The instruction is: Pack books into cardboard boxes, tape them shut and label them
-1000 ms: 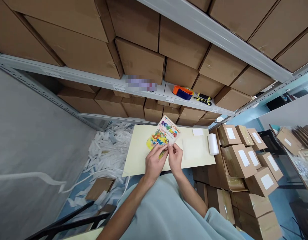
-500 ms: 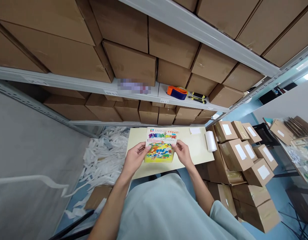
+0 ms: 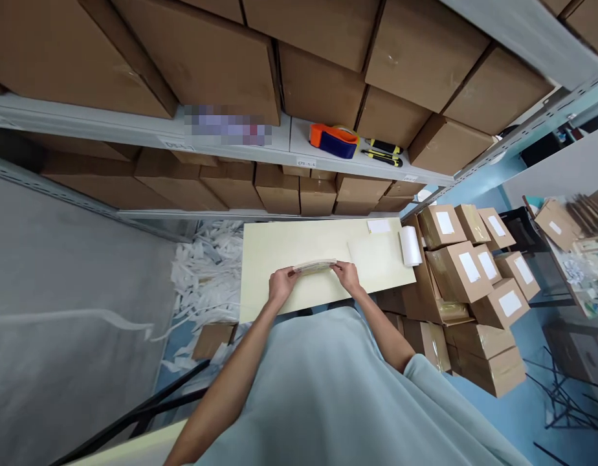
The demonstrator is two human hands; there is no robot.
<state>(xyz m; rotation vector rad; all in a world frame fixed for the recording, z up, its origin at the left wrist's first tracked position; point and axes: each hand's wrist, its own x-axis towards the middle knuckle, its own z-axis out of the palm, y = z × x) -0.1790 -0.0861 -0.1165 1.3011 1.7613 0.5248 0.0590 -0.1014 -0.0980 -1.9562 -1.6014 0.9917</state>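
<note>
A thin booklet (image 3: 314, 265) with a colourful cover is turned edge-on to me, so only its pale edge shows. My left hand (image 3: 281, 285) grips its left end and my right hand (image 3: 348, 276) grips its right end, fingers closed on it. I hold it just above the near part of the cream table top (image 3: 279, 249). A clear plastic sleeve (image 3: 376, 255) lies flat on the table to the right of my right hand.
A white roll (image 3: 410, 246) and a small white label (image 3: 379, 226) lie at the table's right end. Taped cardboard boxes (image 3: 466, 272) are stacked on the right. White paper strips (image 3: 206, 272) litter the floor on the left. An orange tape dispenser (image 3: 332, 139) and cutters (image 3: 384, 152) sit on the shelf.
The booklet was tilted with its cover toward me, then held flat-on by both sides; now it is tipped edge-on and lower over the table. My view has dropped downward.
</note>
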